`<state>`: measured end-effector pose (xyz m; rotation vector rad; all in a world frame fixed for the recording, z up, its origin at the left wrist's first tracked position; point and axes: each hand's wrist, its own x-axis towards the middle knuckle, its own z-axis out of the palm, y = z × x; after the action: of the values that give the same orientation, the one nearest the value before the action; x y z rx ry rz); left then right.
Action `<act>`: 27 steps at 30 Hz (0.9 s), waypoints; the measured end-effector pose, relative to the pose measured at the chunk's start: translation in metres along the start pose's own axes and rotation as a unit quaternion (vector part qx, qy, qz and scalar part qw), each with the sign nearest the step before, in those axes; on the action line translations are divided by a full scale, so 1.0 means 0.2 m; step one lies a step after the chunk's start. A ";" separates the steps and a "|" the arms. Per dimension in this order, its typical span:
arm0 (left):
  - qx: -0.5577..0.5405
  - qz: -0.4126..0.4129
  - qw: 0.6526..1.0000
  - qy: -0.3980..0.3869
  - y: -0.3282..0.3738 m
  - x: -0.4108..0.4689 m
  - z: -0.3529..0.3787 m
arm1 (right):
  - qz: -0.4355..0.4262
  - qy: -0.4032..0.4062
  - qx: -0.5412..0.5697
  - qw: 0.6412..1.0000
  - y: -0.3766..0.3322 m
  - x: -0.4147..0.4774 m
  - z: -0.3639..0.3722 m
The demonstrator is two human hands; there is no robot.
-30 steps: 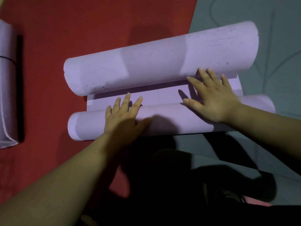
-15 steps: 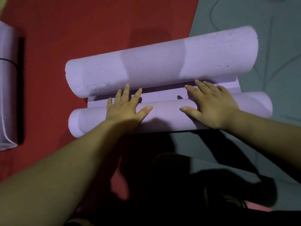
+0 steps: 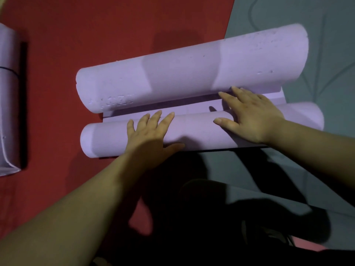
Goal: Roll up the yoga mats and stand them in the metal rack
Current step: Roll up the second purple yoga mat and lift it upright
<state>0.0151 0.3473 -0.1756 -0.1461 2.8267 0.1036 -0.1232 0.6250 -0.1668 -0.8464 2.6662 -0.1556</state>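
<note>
A lilac yoga mat (image 3: 192,73) lies across the floor, curled at both ends. The far end forms a thick roll and the near end a thinner roll (image 3: 192,131), with a narrow flat strip between them. My left hand (image 3: 151,131) rests flat on the near roll, left of its middle, fingers straight. My right hand (image 3: 251,116) presses on the same roll further right, its fingertips reaching the foot of the far roll. The metal rack is not in view.
A red mat (image 3: 96,35) covers the floor on the left and a grey-green mat (image 3: 326,54) lies on the right. Another lilac mat (image 3: 7,112), folded or rolled, sits at the left edge. My shadow darkens the floor below the hands.
The near roll has been pushed forward under both hands. The flat strip between the two rolls has narrowed and my right fingertips now reach the far roll.
</note>
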 end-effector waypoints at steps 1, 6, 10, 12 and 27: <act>0.003 0.001 1.000 0.002 0.00 0.01 0.00 | -0.008 0.001 -0.011 1.000 0.00 -0.01 0.00; 0.008 0.004 1.000 -0.012 -0.03 0.03 -0.01 | -0.047 -0.035 -0.062 0.996 0.03 -0.06 -0.01; 0.010 0.005 1.000 -0.024 -0.03 0.08 -0.03 | -0.096 -0.059 -0.106 0.988 0.08 -0.03 0.00; 0.014 0.011 1.000 -0.026 -0.03 0.10 -0.05 | -0.111 -0.059 -0.104 0.987 0.10 -0.01 0.00; 0.006 0.116 0.983 -0.144 0.03 -0.18 -0.03 | -0.146 -0.159 0.050 0.975 0.07 -0.36 0.11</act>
<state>0.0468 0.3551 -0.1581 0.1882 2.5425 0.1455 -0.0674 0.6777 -0.1692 -1.1225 2.2113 -0.2028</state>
